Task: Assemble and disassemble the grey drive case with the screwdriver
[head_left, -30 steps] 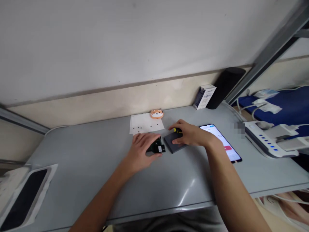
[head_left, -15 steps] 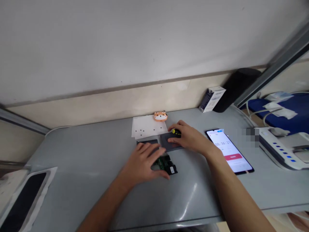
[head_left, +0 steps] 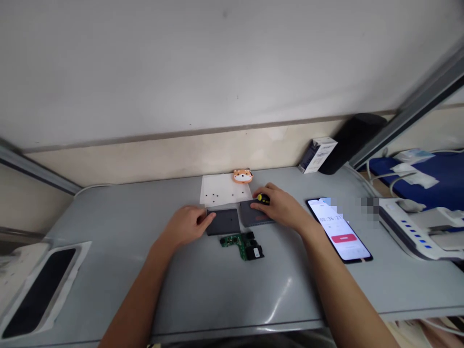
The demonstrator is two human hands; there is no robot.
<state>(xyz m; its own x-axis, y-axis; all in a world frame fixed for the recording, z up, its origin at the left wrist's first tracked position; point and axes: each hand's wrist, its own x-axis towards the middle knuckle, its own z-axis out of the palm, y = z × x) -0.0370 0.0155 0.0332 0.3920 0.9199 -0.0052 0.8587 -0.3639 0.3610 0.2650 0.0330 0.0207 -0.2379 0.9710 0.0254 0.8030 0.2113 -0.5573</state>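
My left hand [head_left: 186,224] grips the left edge of a flat dark grey cover [head_left: 224,222], thumb on top and fingers curled, largely hidden. My right hand [head_left: 277,205] has a screwdriver [head_left: 264,198] with a yellow-ended black handle tucked in it; its shaft is out of sight. The fingers of that hand also rest on a second dark grey casing half [head_left: 253,217], which has reddish marking and a row of small slots along its front edge. In front of both pieces lies a green circuit board [head_left: 241,244] with a black block at its right end.
Behind the covers are white paper sheets [head_left: 221,186] with several small dark screws and an orange animal-faced case [head_left: 242,176]. At right lie a phone [head_left: 340,229] with a running timer and a white power strip [head_left: 409,227]. A box [head_left: 317,154] stands by the wall.
My left hand has moved left from above the circuit board to the left cover's edge, uncovering the board. My right hand has stayed on the right casing half with the screwdriver.
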